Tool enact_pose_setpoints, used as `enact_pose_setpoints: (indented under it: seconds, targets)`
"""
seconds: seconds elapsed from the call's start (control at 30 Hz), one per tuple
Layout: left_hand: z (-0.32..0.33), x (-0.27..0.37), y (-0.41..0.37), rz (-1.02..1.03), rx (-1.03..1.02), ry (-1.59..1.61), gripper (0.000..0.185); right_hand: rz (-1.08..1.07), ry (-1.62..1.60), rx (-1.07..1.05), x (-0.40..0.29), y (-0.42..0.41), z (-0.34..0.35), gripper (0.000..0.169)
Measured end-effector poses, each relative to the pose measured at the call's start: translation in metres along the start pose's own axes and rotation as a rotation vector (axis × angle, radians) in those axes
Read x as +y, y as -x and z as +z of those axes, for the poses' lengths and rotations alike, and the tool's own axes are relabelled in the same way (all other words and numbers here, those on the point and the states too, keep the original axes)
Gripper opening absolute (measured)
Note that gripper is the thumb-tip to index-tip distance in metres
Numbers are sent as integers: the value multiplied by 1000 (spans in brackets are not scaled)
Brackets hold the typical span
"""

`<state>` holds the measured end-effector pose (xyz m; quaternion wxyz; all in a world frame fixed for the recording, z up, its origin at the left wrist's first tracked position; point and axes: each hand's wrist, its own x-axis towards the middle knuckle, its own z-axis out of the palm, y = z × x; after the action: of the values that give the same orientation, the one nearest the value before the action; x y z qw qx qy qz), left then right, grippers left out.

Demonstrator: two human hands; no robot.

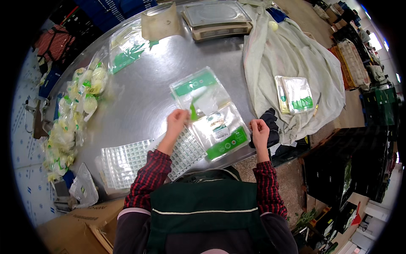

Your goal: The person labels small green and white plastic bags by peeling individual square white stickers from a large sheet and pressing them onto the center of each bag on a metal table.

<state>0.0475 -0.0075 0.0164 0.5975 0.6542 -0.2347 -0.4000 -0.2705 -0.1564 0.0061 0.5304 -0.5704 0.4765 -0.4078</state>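
My left hand (178, 119) is raised over the steel table, its fingertips pinched at a small green strip (193, 111); whether it grips the strip is hard to tell. My right hand (260, 128) has its fingers curled beside a black glove (271, 126) at the table's edge; nothing shows clearly in it. Between the hands lies a stack of clear plastic bags with a green printed band (229, 143), bearing a label. More such bags (196, 83) lie just beyond. Sheets of small printed stickers (187, 149) lie under my left forearm, beside further sheets (127, 163).
Bagged pale green vegetables (90, 81) line the table's left side. A weighing scale (219, 20) stands at the back. On a whitish cloth (295, 50) at the right lie more bags (297, 95) and a small knife (317, 104). Dark crates (352, 162) stand at the right.
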Motion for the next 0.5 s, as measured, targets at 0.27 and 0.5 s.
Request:
enact_pose_setpoints:
  seconds: [0.27, 0.5]
  targets:
    - [-86, 33, 43, 131, -197, -960, 25, -41, 191, -262, -32, 6, 44, 14]
    - [-67, 72, 37, 229, -438, -883, 17, -640, 273, -711, -94, 30, 148, 39]
